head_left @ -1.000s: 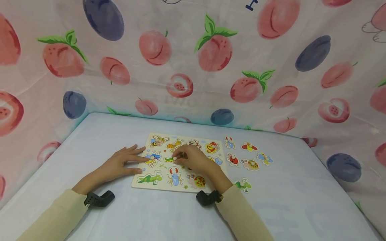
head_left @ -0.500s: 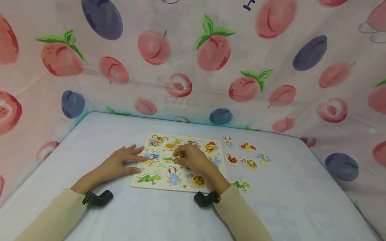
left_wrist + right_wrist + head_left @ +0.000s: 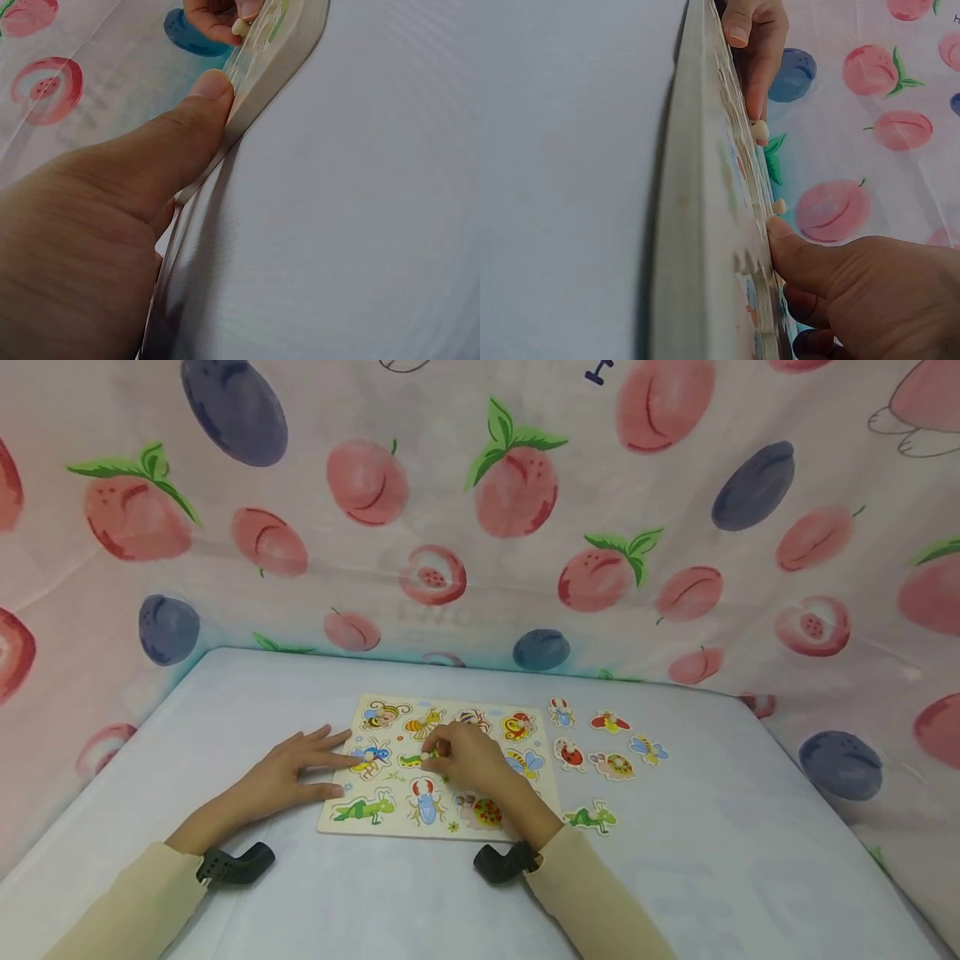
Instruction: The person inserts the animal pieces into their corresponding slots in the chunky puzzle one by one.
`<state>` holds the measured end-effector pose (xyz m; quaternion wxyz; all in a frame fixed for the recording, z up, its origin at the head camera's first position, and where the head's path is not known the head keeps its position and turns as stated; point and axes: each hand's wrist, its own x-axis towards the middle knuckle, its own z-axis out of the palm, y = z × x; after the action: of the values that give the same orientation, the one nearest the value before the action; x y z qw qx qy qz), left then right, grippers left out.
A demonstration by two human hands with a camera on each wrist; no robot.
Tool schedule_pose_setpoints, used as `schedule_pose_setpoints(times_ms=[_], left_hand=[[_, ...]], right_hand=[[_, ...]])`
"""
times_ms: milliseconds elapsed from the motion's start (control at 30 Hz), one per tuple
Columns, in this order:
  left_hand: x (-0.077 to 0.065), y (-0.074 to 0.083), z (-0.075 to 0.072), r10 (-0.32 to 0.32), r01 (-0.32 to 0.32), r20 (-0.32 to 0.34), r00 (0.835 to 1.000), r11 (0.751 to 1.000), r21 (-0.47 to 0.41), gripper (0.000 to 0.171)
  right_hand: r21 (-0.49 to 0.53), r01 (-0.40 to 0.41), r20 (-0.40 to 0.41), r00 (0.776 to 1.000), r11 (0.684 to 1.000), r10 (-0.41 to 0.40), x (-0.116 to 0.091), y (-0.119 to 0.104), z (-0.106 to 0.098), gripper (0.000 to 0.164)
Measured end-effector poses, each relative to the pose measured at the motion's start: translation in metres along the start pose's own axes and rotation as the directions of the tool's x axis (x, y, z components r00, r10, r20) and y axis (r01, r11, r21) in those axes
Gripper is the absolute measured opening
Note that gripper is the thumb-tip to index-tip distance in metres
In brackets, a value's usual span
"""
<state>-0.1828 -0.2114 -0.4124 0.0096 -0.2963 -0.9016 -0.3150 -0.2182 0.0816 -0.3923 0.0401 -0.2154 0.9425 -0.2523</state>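
A wooden insect puzzle board (image 3: 360, 828) lies on the table. In the head view my left hand (image 3: 288, 777) rests at its left edge, fingers spread. The left index fingertip touches the blue-and-yellow mosquito piece (image 3: 377, 750); the left thumb (image 3: 191, 124) presses the board's edge in the left wrist view. My right hand (image 3: 476, 764) is over the board's middle, thumb and fingers pinching the small knob of a green caterpillar piece (image 3: 410, 761). Its knob (image 3: 780, 206) shows above the right thumb in the right wrist view. The right hand and forearm hide part of the board.
Right of the board lie loose knobbed pieces: a blue beetle (image 3: 561, 712), a red-winged insect (image 3: 610, 722), a ladybug (image 3: 570, 755), a snail (image 3: 613, 766), a bee (image 3: 648, 750) and a grasshopper (image 3: 592, 817). A fruit-printed curtain (image 3: 480, 610) stands behind the white table (image 3: 712, 860).
The head view has shifted slightly. My right hand stays at the caterpillar piece with small finger movements; my left hand keeps its place on the board.
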Motion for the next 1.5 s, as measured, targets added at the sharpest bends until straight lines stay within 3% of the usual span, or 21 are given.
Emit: schedule_pose_setpoints(times_ms=[367,567,733,1067,1233,1500], left_hand=[[-0.002,-0.005,0.002,-0.013,0.013,-0.008,1.000,1.000,-0.013,0.045],[-0.001,-0.006,0.005,0.013,-0.013,-0.009,1.000,1.000,-0.007,0.045],[0.002,-0.002,0.005,0.027,-0.027,0.002,1.000,1.000,0.003,0.045],[0.001,-0.003,0.005,0.041,-0.041,-0.037,0.999,0.999,-0.003,0.044],[0.000,-0.002,0.003,0.023,-0.023,-0.019,1.000,1.000,-0.003,0.045],[-0.002,-0.002,0.000,0.004,-0.004,-0.007,1.000,1.000,-0.003,0.045]], right_hand=[[-0.019,0.004,0.002,1.000,1.000,-0.004,0.001,0.001,0.002,0.016],[0.067,0.012,0.031,0.999,0.998,-0.014,-0.003,0.007,-0.003,0.016],[0.166,0.043,0.006,0.999,0.985,-0.045,-0.010,0.013,-0.021,0.019],[0.109,0.100,-0.084,0.992,0.989,-0.091,-0.031,0.029,-0.066,0.022],[0.079,0.153,-0.137,0.980,0.985,-0.141,-0.042,0.043,-0.079,0.021],[0.051,0.086,-0.219,0.973,0.995,-0.073,-0.053,0.067,-0.098,0.019]])
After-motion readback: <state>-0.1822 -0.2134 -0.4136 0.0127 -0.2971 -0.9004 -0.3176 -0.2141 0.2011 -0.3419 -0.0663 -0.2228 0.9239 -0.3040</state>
